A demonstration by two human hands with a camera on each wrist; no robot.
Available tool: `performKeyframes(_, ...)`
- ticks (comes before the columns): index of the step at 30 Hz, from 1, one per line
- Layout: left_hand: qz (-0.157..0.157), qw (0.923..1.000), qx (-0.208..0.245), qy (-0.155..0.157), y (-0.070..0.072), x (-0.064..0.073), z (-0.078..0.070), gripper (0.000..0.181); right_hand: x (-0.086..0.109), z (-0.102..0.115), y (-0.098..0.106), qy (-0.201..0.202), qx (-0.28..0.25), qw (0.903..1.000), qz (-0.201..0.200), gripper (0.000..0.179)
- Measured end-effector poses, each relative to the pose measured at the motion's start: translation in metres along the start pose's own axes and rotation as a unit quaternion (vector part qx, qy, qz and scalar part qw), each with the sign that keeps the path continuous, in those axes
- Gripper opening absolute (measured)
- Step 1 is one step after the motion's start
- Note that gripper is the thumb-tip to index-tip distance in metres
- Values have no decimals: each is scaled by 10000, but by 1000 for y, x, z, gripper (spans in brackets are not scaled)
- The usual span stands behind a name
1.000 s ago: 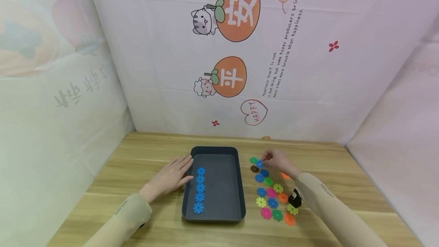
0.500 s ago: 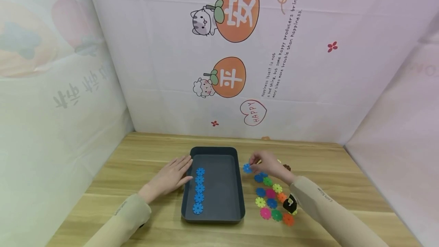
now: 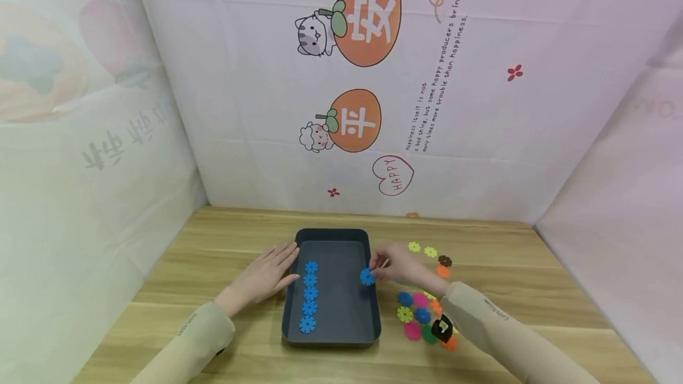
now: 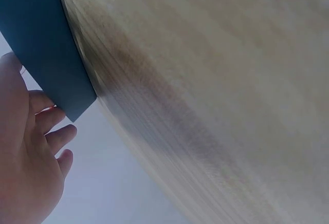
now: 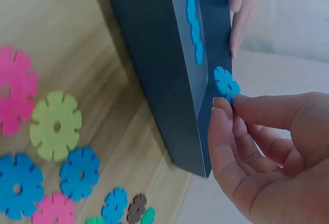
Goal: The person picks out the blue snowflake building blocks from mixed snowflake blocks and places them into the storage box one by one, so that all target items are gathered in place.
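Note:
A dark grey tray (image 3: 341,336) lies on the table, with a column of blue snowflake discs (image 3: 310,293) along its left side. My left hand (image 3: 261,277) rests flat with extended fingers on the tray's left rim; the left wrist view shows its fingertips against the tray wall. Between thumb and fingers of my right hand (image 3: 397,264) a blue snowflake disc (image 5: 226,82) is pinched by its edge. That disc hovers at the tray's right rim, apart from the column. Part of the loose discs is hidden under the right hand and forearm.
Loose snowflake discs in pink (image 3: 412,330), yellow (image 3: 405,314), blue, green, orange and brown (image 3: 445,261) lie right of the tray on the wooden table (image 3: 240,236). White printed cloth walls (image 3: 267,105) stand behind and at both sides.
My right hand has carried the blue snowflake disc leftward from the loose discs to the tray's right rim. Yellow discs at the back have come into view. My left hand has stayed put.

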State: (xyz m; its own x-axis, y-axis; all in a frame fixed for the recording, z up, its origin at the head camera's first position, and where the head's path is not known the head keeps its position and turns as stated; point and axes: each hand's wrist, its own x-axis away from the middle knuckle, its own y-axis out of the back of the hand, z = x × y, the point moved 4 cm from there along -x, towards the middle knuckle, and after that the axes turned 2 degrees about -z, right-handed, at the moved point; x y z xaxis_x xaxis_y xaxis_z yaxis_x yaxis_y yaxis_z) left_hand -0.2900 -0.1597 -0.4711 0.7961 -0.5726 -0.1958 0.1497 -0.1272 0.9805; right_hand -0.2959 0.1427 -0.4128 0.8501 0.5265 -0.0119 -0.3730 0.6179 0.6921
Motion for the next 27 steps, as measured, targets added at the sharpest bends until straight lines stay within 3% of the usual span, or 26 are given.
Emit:
performKeyframes(4, 63, 10000, 37, 50, -1, -1, 0, 66, 1, 6, -9, -45, -21, 9998, 189, 6)
performKeyframes(11, 102, 9999, 31, 67, 0, -1, 0, 65, 1, 15, -26, 585, 128, 9969, 509, 7)
performKeyframes(27, 52, 10000, 43, 49, 1, -1, -1, 65, -1, 27, -68, 492, 183, 9925, 1106, 9)
